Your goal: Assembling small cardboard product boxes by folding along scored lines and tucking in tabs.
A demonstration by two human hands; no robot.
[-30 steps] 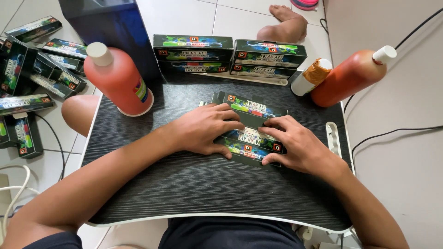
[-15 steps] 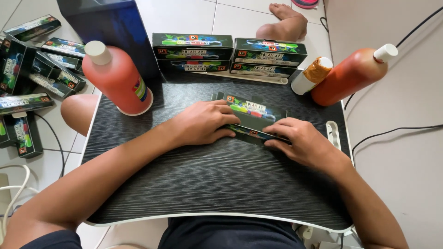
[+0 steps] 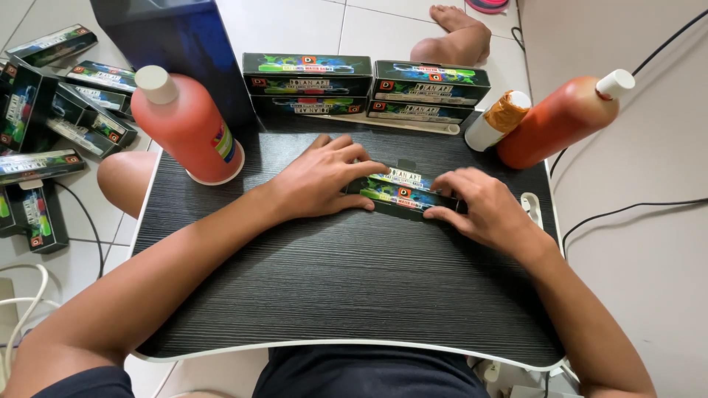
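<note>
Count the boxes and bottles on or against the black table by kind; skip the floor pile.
Boxes: 5 (one box held by the left hand and right hand; left pair; right pair)
Bottles: 3 (red bottle, orange bottle, small white bottle)
Total: 8

both hands (image 3: pixel 324 180) pressing small box (image 3: pixel 398 195), dark lap table (image 3: pixel 346 280)
</note>
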